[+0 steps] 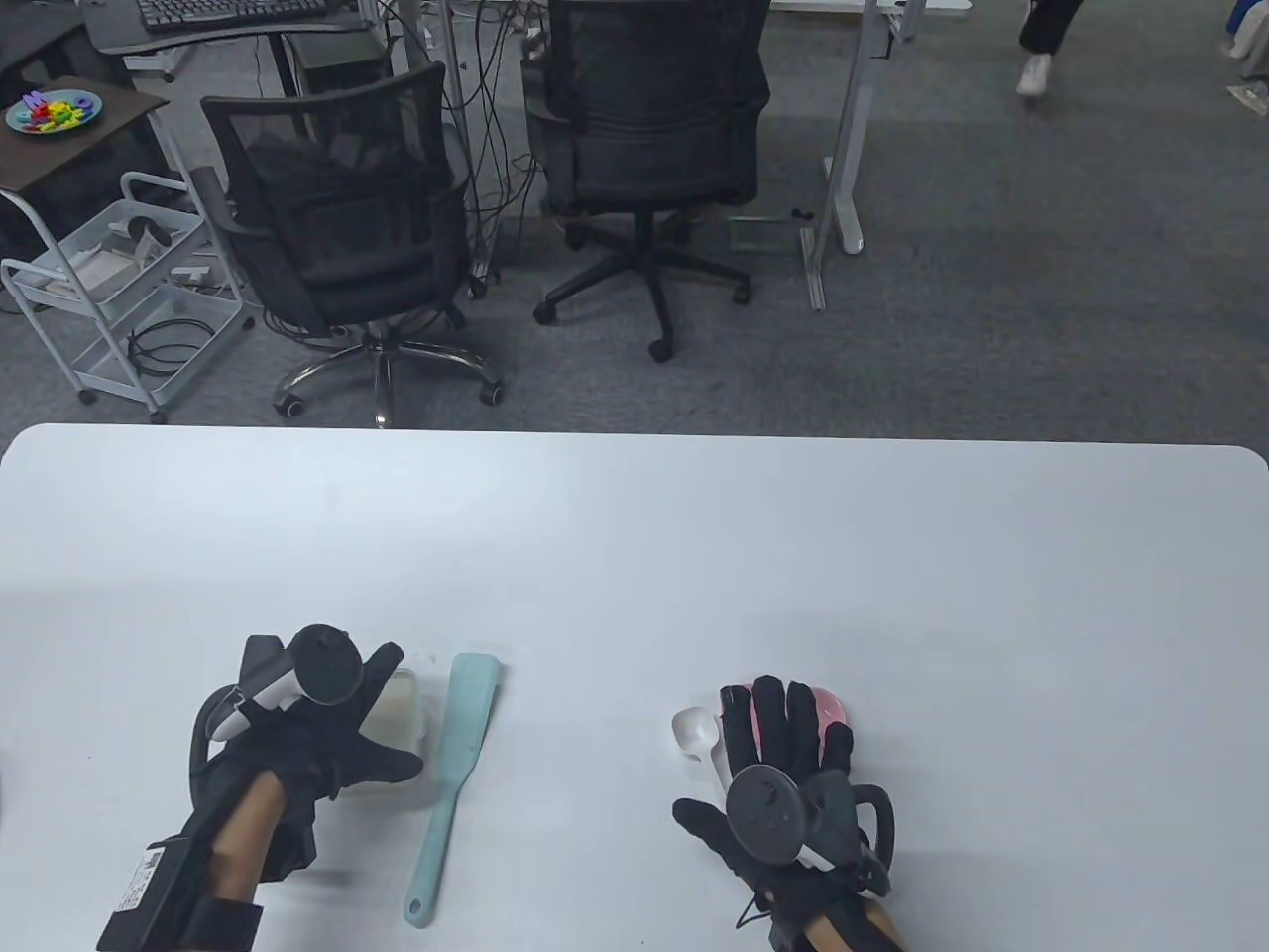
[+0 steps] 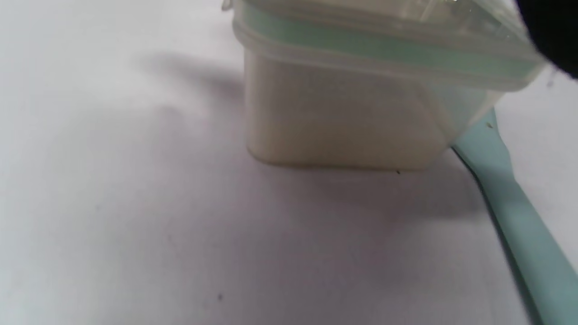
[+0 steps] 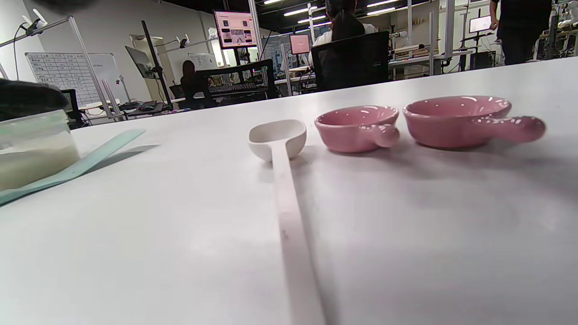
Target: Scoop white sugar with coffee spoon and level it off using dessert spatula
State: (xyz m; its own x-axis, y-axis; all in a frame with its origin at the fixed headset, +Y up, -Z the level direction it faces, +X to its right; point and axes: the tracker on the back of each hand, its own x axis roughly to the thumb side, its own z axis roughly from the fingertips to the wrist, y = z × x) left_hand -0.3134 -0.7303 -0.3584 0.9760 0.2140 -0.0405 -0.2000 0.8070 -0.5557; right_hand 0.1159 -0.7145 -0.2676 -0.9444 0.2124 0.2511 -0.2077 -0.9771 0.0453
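A clear lidded tub of white sugar (image 1: 404, 694) (image 2: 343, 113) stands near the table's front left. My left hand (image 1: 395, 716) holds it from the left, with the thumb along the near edge and a finger on the far edge. A mint dessert spatula (image 1: 458, 764) (image 2: 519, 212) lies flat just right of the tub. The white coffee spoon (image 1: 696, 732) (image 3: 277, 135) lies on the table with its bowl pointing away. My right hand (image 1: 783, 734) is open right of the spoon, fingers straight and spread above two pink dishes (image 1: 831, 709), touching nothing that I can see.
The two small pink handled dishes (image 3: 356, 128) (image 3: 456, 119) sit side by side right of the spoon's bowl. The white table (image 1: 634, 555) stretches bare toward its far edge. Office chairs (image 1: 347, 228) and desks stand on the floor beyond.
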